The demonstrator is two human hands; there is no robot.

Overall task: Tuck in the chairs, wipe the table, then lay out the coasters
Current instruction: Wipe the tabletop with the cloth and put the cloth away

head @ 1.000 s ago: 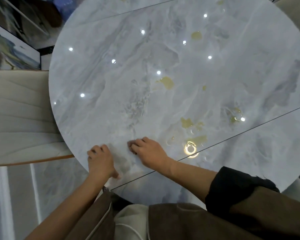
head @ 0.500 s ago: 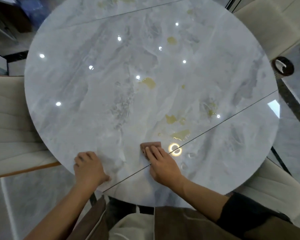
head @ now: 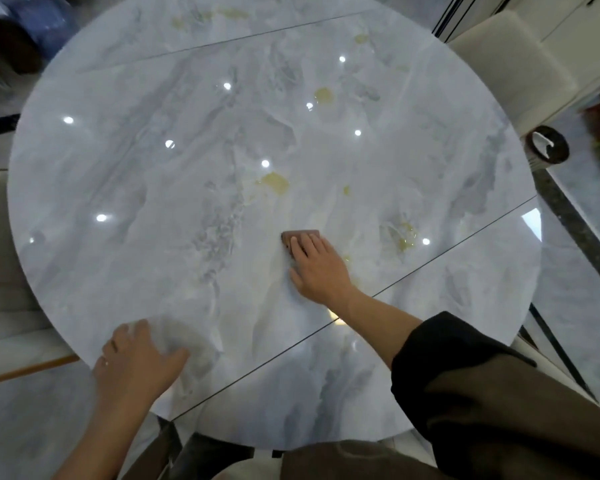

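1. Over the last second the right hand (head: 317,268) has slid the brown piece (head: 300,234) from the near rim of the table (head: 118,188) out toward the middle. The piece now lies a little short of centre, on the far side of the diagonal seam.
2. The left hand (head: 136,358) has stayed at the near-left rim, resting flat on the top. It is blurred, and its fingers look loosely spread and hold nothing.
3. The right fingers are straight and close together, pressing down on the piece rather than gripping it.
4. My reading is a stroke away from the body — either wiping under way or a first coaster being pushed into place. I cannot tell whether the piece is a cloth or a coaster.
5. The exposed strip runs left to right across the view, crosswise to the fingers, which point away from the person. The rest is covered — so its true long axis is uncertain.
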